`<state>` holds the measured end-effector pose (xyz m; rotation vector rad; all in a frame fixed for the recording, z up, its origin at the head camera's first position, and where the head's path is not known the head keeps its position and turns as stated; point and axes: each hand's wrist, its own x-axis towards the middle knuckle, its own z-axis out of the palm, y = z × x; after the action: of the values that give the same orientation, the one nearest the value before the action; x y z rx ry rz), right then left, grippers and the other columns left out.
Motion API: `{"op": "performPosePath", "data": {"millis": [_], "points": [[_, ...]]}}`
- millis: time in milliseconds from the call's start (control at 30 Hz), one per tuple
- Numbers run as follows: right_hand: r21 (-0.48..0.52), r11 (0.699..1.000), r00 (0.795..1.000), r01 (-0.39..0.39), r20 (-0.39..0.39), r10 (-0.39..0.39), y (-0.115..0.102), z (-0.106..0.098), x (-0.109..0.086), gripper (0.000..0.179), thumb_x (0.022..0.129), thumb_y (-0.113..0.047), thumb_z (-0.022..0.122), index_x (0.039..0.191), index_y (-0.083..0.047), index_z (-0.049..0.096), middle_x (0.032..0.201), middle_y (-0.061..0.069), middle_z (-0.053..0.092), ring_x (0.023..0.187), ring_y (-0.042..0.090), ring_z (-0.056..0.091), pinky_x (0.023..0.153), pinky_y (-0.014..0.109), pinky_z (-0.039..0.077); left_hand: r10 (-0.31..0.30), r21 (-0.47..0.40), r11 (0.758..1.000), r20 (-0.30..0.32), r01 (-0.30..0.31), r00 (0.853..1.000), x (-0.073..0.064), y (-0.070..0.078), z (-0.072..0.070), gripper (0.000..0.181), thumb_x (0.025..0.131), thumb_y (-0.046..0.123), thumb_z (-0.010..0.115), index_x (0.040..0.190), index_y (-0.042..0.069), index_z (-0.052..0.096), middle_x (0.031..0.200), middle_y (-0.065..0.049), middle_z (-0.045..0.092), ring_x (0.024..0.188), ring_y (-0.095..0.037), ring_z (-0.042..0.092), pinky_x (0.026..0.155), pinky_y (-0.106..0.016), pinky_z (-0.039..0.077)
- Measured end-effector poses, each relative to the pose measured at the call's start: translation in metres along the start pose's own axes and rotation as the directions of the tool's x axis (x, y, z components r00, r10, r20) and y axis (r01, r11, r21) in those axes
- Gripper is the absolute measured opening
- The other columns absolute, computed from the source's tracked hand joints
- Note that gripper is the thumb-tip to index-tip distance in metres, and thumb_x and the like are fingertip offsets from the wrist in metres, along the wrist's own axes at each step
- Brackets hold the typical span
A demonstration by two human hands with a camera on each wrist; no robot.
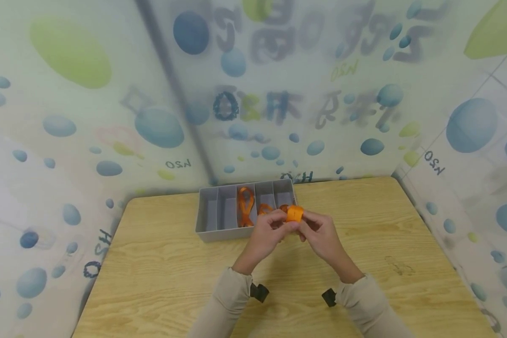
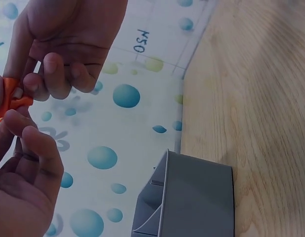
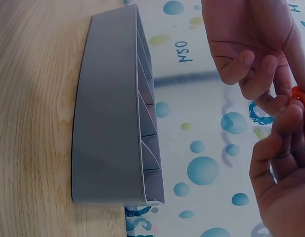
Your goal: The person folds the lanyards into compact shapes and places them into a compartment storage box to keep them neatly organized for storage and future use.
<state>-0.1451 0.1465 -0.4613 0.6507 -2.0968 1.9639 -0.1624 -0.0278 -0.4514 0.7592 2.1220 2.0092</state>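
Both hands meet over the front right of the grey divided box (image 1: 221,234), holding a coiled orange ribbon (image 1: 295,214) up between them. My left hand (image 1: 267,234) pinches its left side with thumb and fingers, while my right hand (image 1: 323,236) grips it from the right. In the left wrist view the orange ribbon (image 2: 12,98) wraps round a fingertip of the upper hand. An orange ribbon loop (image 1: 246,206) lies in the box's middle compartment, and another orange ribbon (image 1: 265,208) shows one compartment to the right, partly hidden by my left hand.
The box stands near the back edge of a wooden table (image 1: 152,263), close to a patterned wall (image 1: 253,155). Its two left compartments (image 1: 226,206) show bare grey floors. Black wrist mounts (image 1: 259,293) stick out from the sleeves.
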Motion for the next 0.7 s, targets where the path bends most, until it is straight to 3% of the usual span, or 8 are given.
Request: {"op": "performPosePath", "data": {"millis": [100, 200, 333, 400, 533, 700], "points": [[0.008, 1.000, 0.999, -0.016, 0.038, 0.016, 0.000, -0.002, -0.001, 0.017, 0.100, 0.005, 0.051, 0.106, 0.010, 0.066, 0.070, 0.016, 0.056, 0.055, 0.015, 0.049, 0.050, 0.027, 0.047, 0.008, -0.035, 0.999, 0.011, -0.008, 1.000, 0.001, -0.006, -0.002, 0.019, 0.097, 0.018, 0.067, 0.088, 0.002, 0.069, 0.074, -0.004, 0.048, 0.055, -0.013, 0.039, 0.053, -0.024, 0.037], [0.026, 0.999, 0.996, -0.018, 0.083, 0.016, 0.000, -0.006, -0.001, 0.018, 0.102, 0.005, 0.048, 0.103, 0.009, 0.065, 0.071, 0.009, 0.058, 0.056, 0.018, 0.049, 0.052, 0.029, 0.047, 0.022, -0.058, 0.998, 0.018, -0.021, 1.000, 0.001, -0.010, -0.003, 0.023, 0.096, 0.023, 0.067, 0.087, 0.003, 0.069, 0.071, -0.005, 0.045, 0.054, -0.014, 0.038, 0.053, -0.025, 0.035], [0.071, 0.997, 0.991, 0.003, 0.134, -0.013, 0.000, -0.011, -0.001, 0.021, 0.103, 0.005, 0.044, 0.103, 0.009, 0.064, 0.075, 0.001, 0.061, 0.056, 0.022, 0.049, 0.053, 0.029, 0.048, 0.034, -0.049, 0.998, 0.018, -0.033, 0.999, 0.001, -0.010, -0.005, 0.029, 0.096, 0.026, 0.067, 0.080, 0.003, 0.065, 0.066, -0.004, 0.043, 0.053, -0.014, 0.037, 0.052, -0.025, 0.035], [0.089, 0.996, 0.989, 0.016, 0.148, -0.029, 0.000, -0.012, -0.001, 0.025, 0.104, 0.004, 0.040, 0.101, 0.009, 0.064, 0.076, 0.003, 0.062, 0.056, 0.023, 0.049, 0.054, 0.030, 0.048, 0.033, -0.043, 0.999, 0.014, -0.032, 0.999, 0.001, -0.010, -0.005, 0.028, 0.096, 0.024, 0.067, 0.079, 0.001, 0.063, 0.066, -0.004, 0.043, 0.052, -0.014, 0.037, 0.052, -0.025, 0.035], [0.095, 0.995, 0.988, 0.035, 0.146, -0.049, 0.000, -0.012, -0.001, 0.027, 0.104, 0.005, 0.038, 0.099, 0.009, 0.065, 0.075, 0.012, 0.060, 0.056, 0.023, 0.050, 0.055, 0.029, 0.048, 0.012, -0.025, 1.000, 0.005, -0.012, 1.000, 0.001, -0.008, -0.006, 0.025, 0.096, 0.015, 0.066, 0.078, -0.001, 0.062, 0.067, -0.002, 0.043, 0.053, -0.013, 0.038, 0.053, -0.024, 0.035], [0.094, 0.995, 0.995, 0.040, 0.089, -0.048, 0.001, -0.011, -0.001, 0.019, 0.101, 0.008, 0.047, 0.102, 0.012, 0.066, 0.072, 0.014, 0.062, 0.056, 0.019, 0.050, 0.053, 0.026, 0.047, -0.006, -0.010, 1.000, 0.009, 0.006, 1.000, 0.001, -0.008, -0.006, 0.025, 0.096, 0.007, 0.065, 0.075, -0.005, 0.058, 0.067, -0.001, 0.042, 0.054, -0.011, 0.038, 0.054, -0.023, 0.035]]}}
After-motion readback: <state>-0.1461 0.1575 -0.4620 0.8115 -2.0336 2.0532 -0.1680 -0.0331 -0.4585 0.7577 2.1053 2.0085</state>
